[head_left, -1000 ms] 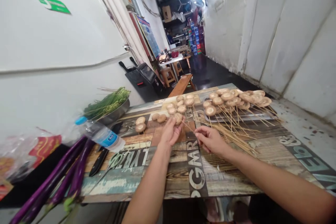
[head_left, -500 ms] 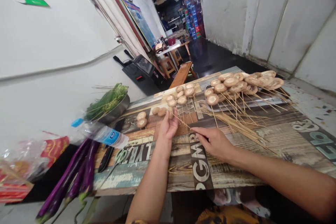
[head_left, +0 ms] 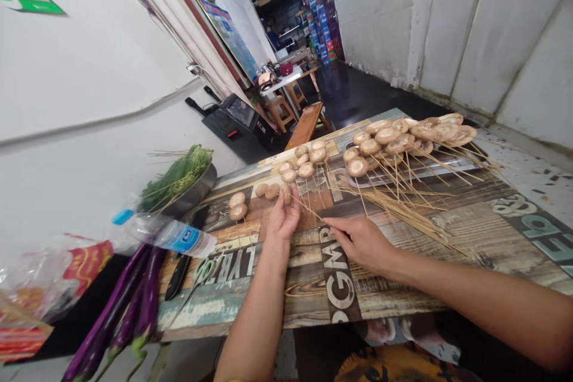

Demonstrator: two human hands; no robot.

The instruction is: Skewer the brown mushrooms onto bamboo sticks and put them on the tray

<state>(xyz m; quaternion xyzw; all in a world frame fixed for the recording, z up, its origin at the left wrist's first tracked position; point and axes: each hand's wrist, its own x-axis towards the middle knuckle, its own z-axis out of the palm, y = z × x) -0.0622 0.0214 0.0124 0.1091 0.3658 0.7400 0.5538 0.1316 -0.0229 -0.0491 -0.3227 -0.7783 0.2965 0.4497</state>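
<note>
The left hand [head_left: 283, 219] pinches a mushroom [head_left: 286, 194], probably soft and fragile. The right hand [head_left: 363, 243] clamps the end of a thin, stiff skewer [head_left: 311, 210].

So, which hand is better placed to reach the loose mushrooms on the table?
Left, probably. The left hand is next to the loose mushrooms, while the right hand pinches a bamboo skewer and is farther from them.

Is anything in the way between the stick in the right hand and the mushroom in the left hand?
Nothing visible. The right hand pinches the stick, which points straight at the mushroom held by the left hand; only bare tabletop lies beneath.
</note>
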